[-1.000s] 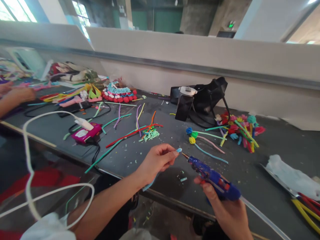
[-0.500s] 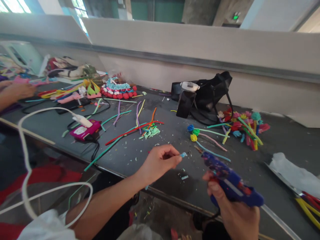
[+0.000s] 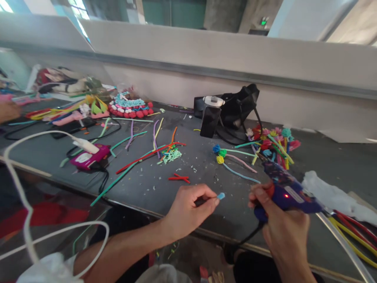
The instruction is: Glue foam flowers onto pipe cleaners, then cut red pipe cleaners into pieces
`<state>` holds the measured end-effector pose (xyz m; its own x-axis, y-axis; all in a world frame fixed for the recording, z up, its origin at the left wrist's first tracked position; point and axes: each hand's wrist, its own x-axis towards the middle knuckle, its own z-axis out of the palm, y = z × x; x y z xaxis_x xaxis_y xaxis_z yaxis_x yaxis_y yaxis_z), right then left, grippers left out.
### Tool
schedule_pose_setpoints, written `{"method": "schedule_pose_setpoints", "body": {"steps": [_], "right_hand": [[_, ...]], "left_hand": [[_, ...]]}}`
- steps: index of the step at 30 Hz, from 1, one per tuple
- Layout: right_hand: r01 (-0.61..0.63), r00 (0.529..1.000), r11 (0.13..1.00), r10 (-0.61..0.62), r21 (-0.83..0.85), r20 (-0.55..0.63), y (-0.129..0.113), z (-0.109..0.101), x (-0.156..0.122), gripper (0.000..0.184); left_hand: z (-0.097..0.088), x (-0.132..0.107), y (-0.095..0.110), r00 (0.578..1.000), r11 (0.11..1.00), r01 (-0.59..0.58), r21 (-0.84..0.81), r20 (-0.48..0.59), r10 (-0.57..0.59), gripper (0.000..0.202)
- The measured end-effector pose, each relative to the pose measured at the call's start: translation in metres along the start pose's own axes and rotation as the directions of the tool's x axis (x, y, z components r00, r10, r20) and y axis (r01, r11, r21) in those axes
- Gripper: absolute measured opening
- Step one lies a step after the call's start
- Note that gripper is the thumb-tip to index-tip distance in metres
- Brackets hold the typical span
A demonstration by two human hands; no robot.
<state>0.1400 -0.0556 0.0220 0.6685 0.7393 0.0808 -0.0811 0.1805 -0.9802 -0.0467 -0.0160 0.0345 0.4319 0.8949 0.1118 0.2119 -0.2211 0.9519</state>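
Observation:
Near the table's front edge, my left hand (image 3: 190,210) is closed, thumb and forefinger pinching a small light-blue fuzzy piece (image 3: 221,195), likely cut pipe cleaner. To the right, my right hand (image 3: 279,220) wraps around the handle of a dark blue hot glue gun (image 3: 294,192) with a small red light lit on its side. The gun's nozzle points up and left, apart from the blue piece. A long clear glue stick (image 3: 344,239) sticks out behind it. Two short red pieces (image 3: 179,178) lie crossed just beyond my left hand.
Three pompom-tipped pipe cleaners (image 3: 220,159) lie beyond the hands. A pile of mint-green cuttings (image 3: 171,156) is left of them. Farther back stand a phone (image 3: 210,122) and a black bag (image 3: 240,106). A magenta power adapter (image 3: 91,157) with cables sits left; another person's hand (image 3: 8,111) shows there.
The glue gun has moved up and right, away from the blue piece. My left hand is slightly lower, still pinching it. The view has turned right, and the crossed red pieces now show.

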Motion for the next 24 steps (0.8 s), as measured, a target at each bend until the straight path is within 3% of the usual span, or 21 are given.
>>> {"method": "schedule_pose_setpoints", "body": {"steps": [5,7,10,14,21,24], "right_hand": [[-0.062,0.954,0.979,0.114,-0.193,0.276,0.011,0.008,-0.020,0.023],[-0.025,0.948,0.972,0.098,-0.234,0.304,0.014,0.012,-0.028,0.017],[-0.028,0.951,0.976,0.092,-0.215,0.296,0.014,0.012,-0.031,0.015],[-0.089,0.948,0.979,0.139,-0.181,0.286,0.016,0.009,-0.029,0.019],[0.081,0.992,0.934,-0.043,-0.347,0.117,0.008,0.016,-0.040,0.020],[0.094,0.991,0.916,-0.050,-0.389,0.123,0.008,0.019,-0.040,0.023]], "left_hand": [[0.004,0.001,-0.010,0.984,0.968,-0.174,0.179,0.055,0.167,0.012],[0.006,-0.001,-0.011,0.974,0.956,-0.222,0.192,0.076,0.211,0.013],[0.004,-0.002,-0.009,0.974,0.958,-0.226,0.179,0.071,0.217,0.015],[0.001,0.000,-0.006,0.988,0.984,-0.139,0.108,0.083,0.131,0.014],[0.010,-0.001,-0.004,0.998,0.998,0.051,-0.038,0.030,-0.050,0.015],[0.011,-0.002,-0.004,0.997,0.996,0.069,-0.055,0.032,-0.067,0.016]]}}
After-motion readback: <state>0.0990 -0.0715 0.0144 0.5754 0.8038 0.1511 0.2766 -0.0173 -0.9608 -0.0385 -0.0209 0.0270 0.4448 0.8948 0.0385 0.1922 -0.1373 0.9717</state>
